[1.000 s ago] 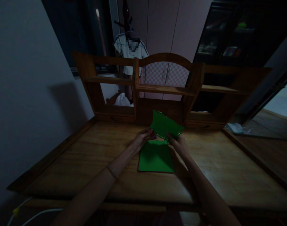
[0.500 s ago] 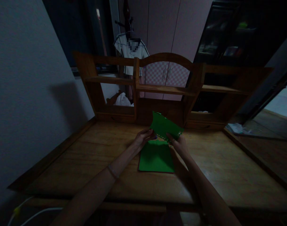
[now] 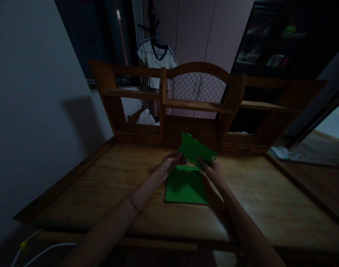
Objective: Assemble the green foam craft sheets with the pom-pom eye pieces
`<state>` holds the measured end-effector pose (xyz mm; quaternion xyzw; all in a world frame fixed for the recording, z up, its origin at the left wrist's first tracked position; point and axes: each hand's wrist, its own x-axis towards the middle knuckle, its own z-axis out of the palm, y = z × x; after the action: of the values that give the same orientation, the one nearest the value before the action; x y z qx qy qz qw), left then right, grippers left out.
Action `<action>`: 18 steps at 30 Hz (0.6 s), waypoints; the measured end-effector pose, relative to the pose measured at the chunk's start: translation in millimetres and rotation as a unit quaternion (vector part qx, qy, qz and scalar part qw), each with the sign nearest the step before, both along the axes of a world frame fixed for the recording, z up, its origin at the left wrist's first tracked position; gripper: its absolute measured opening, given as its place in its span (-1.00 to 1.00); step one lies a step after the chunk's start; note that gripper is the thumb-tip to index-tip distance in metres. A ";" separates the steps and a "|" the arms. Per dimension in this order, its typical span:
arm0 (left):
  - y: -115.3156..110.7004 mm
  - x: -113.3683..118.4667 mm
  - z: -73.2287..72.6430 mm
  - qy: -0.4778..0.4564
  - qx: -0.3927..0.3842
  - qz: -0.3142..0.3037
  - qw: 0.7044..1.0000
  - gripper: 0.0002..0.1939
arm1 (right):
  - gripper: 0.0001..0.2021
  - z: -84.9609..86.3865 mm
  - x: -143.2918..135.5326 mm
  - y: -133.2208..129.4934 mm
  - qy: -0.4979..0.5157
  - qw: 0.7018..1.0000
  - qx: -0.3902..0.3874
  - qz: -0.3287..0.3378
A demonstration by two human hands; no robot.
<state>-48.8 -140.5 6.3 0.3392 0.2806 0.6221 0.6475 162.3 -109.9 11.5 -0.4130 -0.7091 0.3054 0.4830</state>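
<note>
Between my two hands a green sheet (image 3: 197,147) is held up at a tilt, with rows of small pale marks or holes along its edges. My left hand (image 3: 170,162) is closed on its left edge, and a small purple spot shows by the fingertips, too dim to name. At the lower right corner my right hand (image 3: 213,170) pinches the sheet, thumb on the near face. Beneath them a second green piece (image 3: 186,187), roughly square with a dark reddish edge, lies flat on the wooden desk (image 3: 116,185). The sheet's far side is hidden.
A wooden shelf unit (image 3: 197,106) stands along the desk's back edge. Raised wooden rims border the desk at left and right. White cables (image 3: 52,246) hang at the lower left. Behind the shelf a shirt (image 3: 156,55) hangs on a stand. The room is dim.
The view has shifted very slightly, so everything sits a little further right. Both hands keep their hold on the green sheet, with hardly any movement.
</note>
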 end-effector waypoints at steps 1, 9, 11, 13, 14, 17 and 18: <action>0.5 0.0 -0.3 0.002 -0.002 0.000 1.000 -0.78 | -0.65 -0.1 0.1 0.0 0.000 1.000 -0.003 0.001; -0.6 -2.1 -4.1 0.000 -0.053 0.006 0.999 -0.73 | -0.64 3.6 -3.8 -2.5 0.013 1.000 0.004 0.008; 0.5 -2.8 -5.6 0.000 -0.061 0.009 0.998 -0.71 | -0.65 5.2 -4.3 -3.8 0.006 1.000 0.004 0.014; 2.3 -3.4 -6.9 0.002 -0.063 0.019 0.998 -0.72 | -0.66 6.6 -4.3 -5.3 0.002 1.000 0.000 0.013; 3.1 -3.7 -7.3 0.005 -0.063 0.023 0.998 -0.73 | -0.65 7.2 -4.1 -6.0 0.003 1.000 -0.003 0.010; 4.5 -4.6 -7.3 0.019 -0.053 0.032 0.998 -0.74 | -0.63 8.4 -3.7 -7.5 0.007 1.000 -0.013 0.002; 4.6 -5.0 -7.1 0.025 -0.049 0.034 0.998 -0.73 | -0.62 8.6 -3.7 -7.7 0.008 1.000 -0.016 0.004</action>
<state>-53.8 -135.8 -0.8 0.3127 0.3377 0.6207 0.6347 158.7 -117.6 20.1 -0.4150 -0.7021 0.3217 0.4809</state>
